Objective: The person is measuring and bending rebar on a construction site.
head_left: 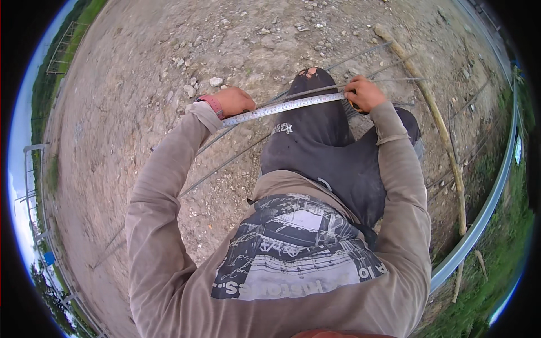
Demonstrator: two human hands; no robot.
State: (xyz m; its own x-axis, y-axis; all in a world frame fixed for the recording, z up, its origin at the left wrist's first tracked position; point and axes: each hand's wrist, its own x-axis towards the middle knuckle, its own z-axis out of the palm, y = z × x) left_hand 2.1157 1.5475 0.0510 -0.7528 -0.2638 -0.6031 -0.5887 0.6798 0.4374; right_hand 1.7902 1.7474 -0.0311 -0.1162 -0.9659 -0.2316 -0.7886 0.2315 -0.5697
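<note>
A white measuring tape blade (287, 107) is stretched between my hands, over my bent knee and alongside a thin steel rod (310, 93). My left hand (234, 102), with a reddish band at the wrist, is closed at the left part of the blade and the rod; its fingertips are partly hidden. My right hand (364, 94) is closed around the dark and yellow tape measure case (355, 106), mostly covered by the palm, while its fingers touch the rod. The blade lies nearly parallel to the rod, slightly nearer to me.
More steel rods (225, 163) lie on the stony ground (141, 112), passing beneath my legs. At the right, a long wooden pole (437, 112) crosses under rod ends. Beyond it curves a metal rail (479, 231) beside grass. Small stones (216, 82) are scattered ahead.
</note>
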